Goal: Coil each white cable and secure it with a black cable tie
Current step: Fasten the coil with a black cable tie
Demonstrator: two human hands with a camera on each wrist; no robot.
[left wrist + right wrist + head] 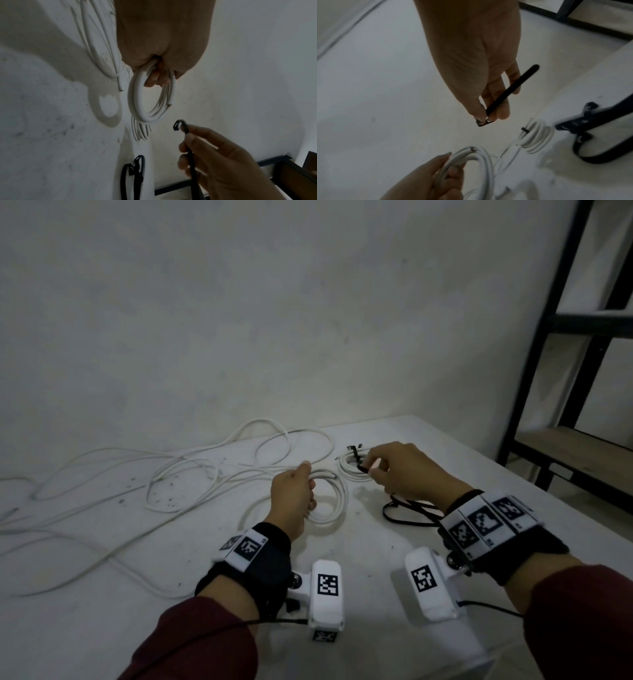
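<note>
dim, grey cast | soft shadows on table (394, 542) | wrist views blurry | wide-angle edge warp

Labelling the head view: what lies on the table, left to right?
Loose cables → left hand gripping coil → tied coil → right hand pinching tie → spare ties.

text: none readable | markings: black-and-white square coded tags on white wrist-worn camera housings (327, 594) and black wristbands (486, 520), no legible characters
</note>
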